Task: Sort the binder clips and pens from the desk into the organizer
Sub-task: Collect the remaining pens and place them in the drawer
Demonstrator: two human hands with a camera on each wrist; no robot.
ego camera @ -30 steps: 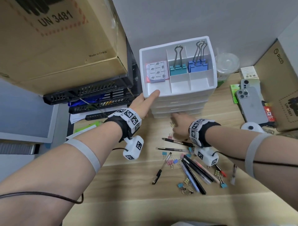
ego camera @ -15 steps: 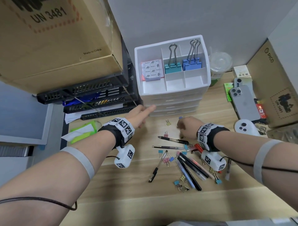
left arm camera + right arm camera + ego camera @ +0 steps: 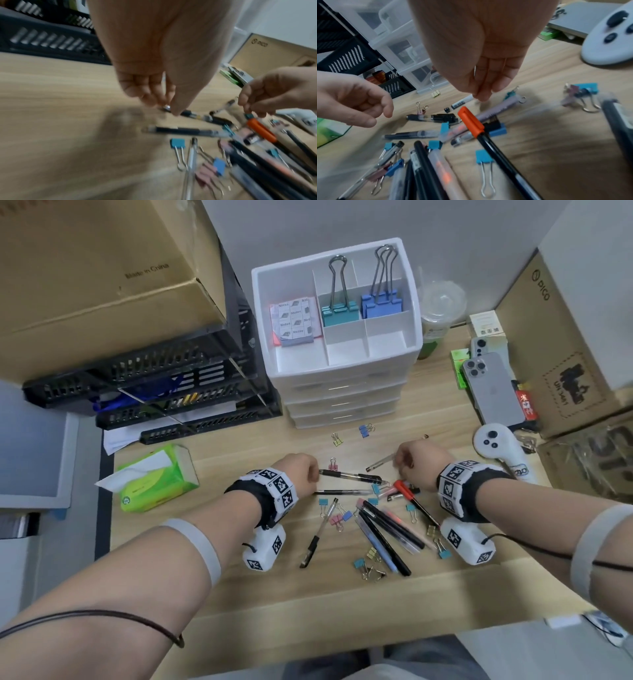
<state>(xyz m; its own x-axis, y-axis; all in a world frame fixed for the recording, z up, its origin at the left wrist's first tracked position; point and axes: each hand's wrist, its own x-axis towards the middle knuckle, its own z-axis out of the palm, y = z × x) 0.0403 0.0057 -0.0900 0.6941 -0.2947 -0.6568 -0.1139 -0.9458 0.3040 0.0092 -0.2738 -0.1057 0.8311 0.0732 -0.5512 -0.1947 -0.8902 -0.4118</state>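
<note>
Currently left hand [image 3: 301,470] pinches the end of a black pen [image 3: 349,475] mid-desk [image 3: 239,604]; right hand [image 3: 419,462] fingertips close on a clear pen [image 3: 380,463] nearby. Risk: a pen snags the crowded binder clips [image 3: 337,517], dragging them off the near edge. Organizer [image 3: 342,392] stands at the far edge.

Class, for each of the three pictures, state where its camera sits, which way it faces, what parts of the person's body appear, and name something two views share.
Head: on the head, looking down at the desk, white organizer; both forearms show.
Left wrist: along the left hand, fingers at a black pen; the right hand enters at right.
Right wrist: along the right hand toward the pens; the left hand enters at left.
Shared: the orange-capped pen appears in all three views.
</note>
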